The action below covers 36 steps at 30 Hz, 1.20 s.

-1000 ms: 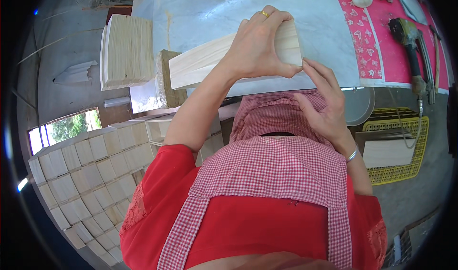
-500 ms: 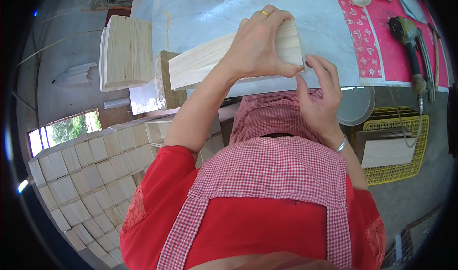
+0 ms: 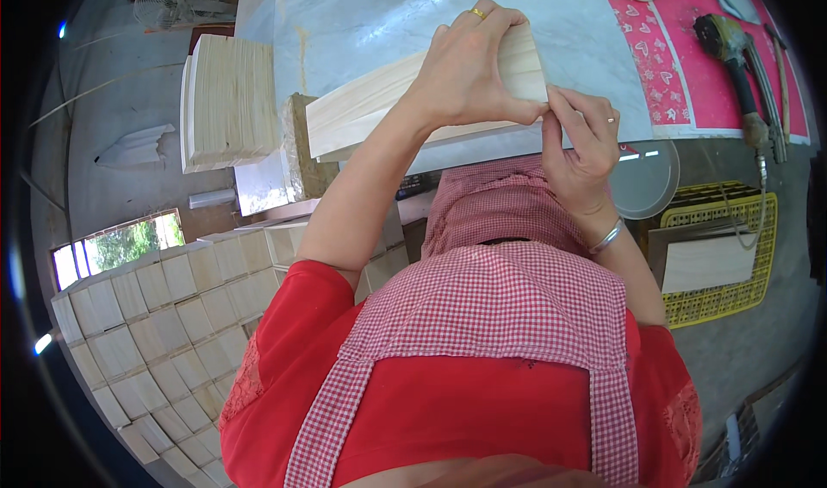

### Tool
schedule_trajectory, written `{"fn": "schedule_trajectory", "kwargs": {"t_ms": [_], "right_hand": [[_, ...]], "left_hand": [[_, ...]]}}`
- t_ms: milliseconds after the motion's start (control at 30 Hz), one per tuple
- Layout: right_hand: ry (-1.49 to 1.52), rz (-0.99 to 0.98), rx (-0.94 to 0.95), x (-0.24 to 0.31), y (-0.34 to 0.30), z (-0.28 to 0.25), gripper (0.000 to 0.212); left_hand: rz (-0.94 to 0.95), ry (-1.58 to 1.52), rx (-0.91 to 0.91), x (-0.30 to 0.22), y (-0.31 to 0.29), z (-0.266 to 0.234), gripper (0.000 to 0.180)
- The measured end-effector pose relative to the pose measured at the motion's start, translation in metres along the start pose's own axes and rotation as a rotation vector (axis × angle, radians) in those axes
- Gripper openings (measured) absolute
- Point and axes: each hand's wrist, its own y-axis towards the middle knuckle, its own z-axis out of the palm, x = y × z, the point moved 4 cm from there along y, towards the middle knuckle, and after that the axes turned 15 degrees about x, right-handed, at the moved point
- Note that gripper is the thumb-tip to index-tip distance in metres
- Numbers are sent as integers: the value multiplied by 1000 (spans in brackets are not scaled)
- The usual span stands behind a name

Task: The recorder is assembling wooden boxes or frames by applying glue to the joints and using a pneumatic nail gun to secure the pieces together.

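A long, pale, box-like wooden piece (image 3: 366,96) lies across the table, its left end on a worn block (image 3: 308,143). My left hand (image 3: 469,70) spans its right part, fingers over the far edge and thumb at the near right corner. That hand is closed on the wood and hides part of its upper face. My right hand (image 3: 584,148) pinches at the same corner, its index fingertip against my left thumb. Whether a small part sits between the right fingertips is hidden.
A tall stack of thin wooden boards (image 3: 231,100) stands left of the block. Many wooden boxes (image 3: 164,316) are piled at lower left. On the pink cloth (image 3: 689,74) lies an air tool (image 3: 732,66) with a hose. A yellow crate (image 3: 762,255) and round metal lid (image 3: 644,182) are at right.
My right hand has moved up and in, its fingers closing from apart to a pinch at the wood's corner. My left hand keeps its grip, slightly farther from me.
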Motion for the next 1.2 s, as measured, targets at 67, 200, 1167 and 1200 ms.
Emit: {"fn": "schedule_trajectory", "kwargs": {"t_ms": [67,200,1167,1200], "right_hand": [[-18,3,13,1,1,0,36],[82,29,27,-3,3,-1,35],[570,165,372,-54,43,-12,45],[623,147,340,-67,52,-3,39]], "left_hand": [[0,14,-7,0,-1,0,85],[-2,19,-14,0,1,1,86],[-60,1,19,-2,-2,-1,85],[-62,-3,29,-3,-2,-1,86]]}}
